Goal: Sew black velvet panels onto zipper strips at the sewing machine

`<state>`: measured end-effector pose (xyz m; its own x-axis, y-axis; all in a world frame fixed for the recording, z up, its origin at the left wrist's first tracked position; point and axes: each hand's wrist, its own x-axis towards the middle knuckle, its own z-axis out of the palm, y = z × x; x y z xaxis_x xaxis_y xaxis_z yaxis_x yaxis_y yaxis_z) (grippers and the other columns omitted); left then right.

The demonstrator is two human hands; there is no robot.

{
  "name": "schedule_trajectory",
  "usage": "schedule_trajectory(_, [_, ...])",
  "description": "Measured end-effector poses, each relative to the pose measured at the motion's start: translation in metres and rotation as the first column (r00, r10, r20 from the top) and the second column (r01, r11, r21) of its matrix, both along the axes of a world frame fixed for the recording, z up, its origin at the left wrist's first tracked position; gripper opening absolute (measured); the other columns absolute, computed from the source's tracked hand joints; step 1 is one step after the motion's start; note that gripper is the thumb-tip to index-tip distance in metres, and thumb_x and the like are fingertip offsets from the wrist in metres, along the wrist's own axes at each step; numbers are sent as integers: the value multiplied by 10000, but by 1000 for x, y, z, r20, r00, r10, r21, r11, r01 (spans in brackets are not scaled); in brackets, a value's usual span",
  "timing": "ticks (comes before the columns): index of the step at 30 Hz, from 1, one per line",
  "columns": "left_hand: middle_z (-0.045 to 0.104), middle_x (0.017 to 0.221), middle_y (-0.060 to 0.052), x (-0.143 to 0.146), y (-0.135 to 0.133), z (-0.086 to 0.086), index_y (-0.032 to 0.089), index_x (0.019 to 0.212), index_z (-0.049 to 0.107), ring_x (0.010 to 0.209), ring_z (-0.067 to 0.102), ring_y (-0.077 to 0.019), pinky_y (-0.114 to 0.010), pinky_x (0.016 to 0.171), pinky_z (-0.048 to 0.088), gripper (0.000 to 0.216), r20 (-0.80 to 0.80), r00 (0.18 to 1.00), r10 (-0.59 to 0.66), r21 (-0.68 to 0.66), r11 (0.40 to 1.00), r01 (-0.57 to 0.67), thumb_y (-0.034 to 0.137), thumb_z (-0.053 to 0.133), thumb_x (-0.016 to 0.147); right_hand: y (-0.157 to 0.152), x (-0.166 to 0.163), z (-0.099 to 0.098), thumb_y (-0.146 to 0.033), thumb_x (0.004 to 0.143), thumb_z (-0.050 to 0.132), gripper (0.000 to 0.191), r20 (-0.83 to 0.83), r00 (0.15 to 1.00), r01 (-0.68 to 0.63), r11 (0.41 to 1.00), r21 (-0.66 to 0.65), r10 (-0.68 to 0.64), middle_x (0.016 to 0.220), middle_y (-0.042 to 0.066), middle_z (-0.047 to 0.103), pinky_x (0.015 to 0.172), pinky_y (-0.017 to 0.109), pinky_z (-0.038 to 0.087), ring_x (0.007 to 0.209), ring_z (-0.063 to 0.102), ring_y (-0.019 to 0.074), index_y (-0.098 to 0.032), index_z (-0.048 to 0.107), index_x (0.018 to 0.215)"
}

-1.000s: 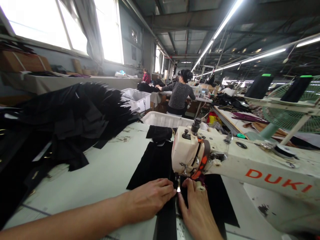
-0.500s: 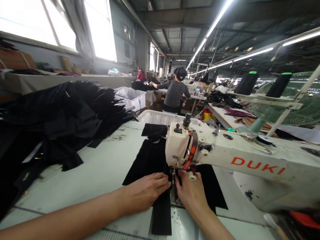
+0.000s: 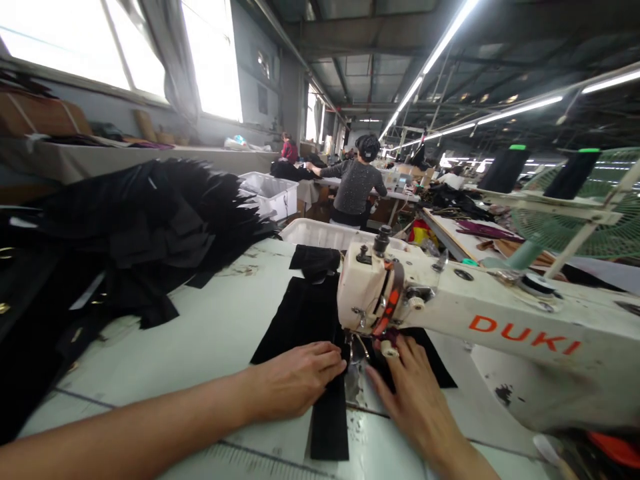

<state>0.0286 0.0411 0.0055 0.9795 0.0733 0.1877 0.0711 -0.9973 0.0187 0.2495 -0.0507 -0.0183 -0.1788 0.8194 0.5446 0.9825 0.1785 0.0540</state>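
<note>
Left of the needle, my left hand (image 3: pixel 303 377) has its fingers bent and pressed together on the edge of a black fabric piece (image 3: pixel 297 320). A narrow black strip (image 3: pixel 330 427) runs from under those fingers toward me. My right hand (image 3: pixel 417 393) rests with thumb and fingers apart on another black fabric piece (image 3: pixel 440 360), right of the presser foot (image 3: pixel 351 347). Its fingertips are partly behind a knob of the cream sewing machine (image 3: pixel 363 287). Bare metal plate (image 3: pixel 356 387) shows between my hands.
A large heap of black cut pieces (image 3: pixel 145 220) covers the table's left side. A small folded black piece (image 3: pixel 315 260) lies behind the machine head, before a white bin (image 3: pixel 320 232). Thread cones (image 3: pixel 505 170) and a green fan (image 3: pixel 575 220) stand right. A co-worker (image 3: pixel 357 183) sits ahead.
My right hand has moved right, away from the needle, and its fingers have spread. More of the metal plate shows. My left hand stays on the fabric; the view has shifted slightly.
</note>
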Motion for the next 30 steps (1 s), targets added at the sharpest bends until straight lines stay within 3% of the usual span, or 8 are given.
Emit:
schedule_trajectory(3, [625,1280,-155,-1,-1,0,18,1311,560,1211,557,-255,-323,1118,384,392,28,999,23,4,1000,-23,220,463,989,-7,0,-1,-203,998,396,306,133,964,-242,966,94,229,1108,29,701,933,374,435,1010,625,207,-215,610,1217])
schedule_trajectory(6, [630,1266,-154,-2,-1,-3,12,1313,556,1201,559,-257,-322,1123,369,404,50,999,21,-3,1000,-21,231,494,978,-1,-2,-8,-147,1000,346,349,204,934,-325,936,139,294,1087,-5,725,884,326,469,968,663,161,-207,632,1191])
schedule_trajectory(13, [649,1243,-137,0,5,-2,35,1253,597,1176,572,-231,-310,1109,377,334,89,996,-8,18,1000,6,185,439,1000,13,4,-20,-193,1016,344,355,322,909,-335,923,190,264,1082,-47,735,797,291,529,924,698,160,-225,684,1114])
schedule_trajectory(19, [653,1220,-134,5,16,2,31,1233,602,1189,560,-242,-311,1098,395,311,20,999,-34,17,999,34,155,520,960,15,15,-37,-222,1021,341,359,380,898,-305,936,178,220,1156,-54,708,796,294,544,983,690,165,-233,640,1219])
schedule_trajectory(30, [626,1275,-157,6,22,-2,18,1327,539,1260,531,-261,-338,1144,360,373,6,1000,-9,-30,1000,9,156,479,986,18,15,-27,-261,1002,428,309,352,903,-315,937,150,247,1199,-50,692,807,257,537,1007,684,132,-233,649,1215])
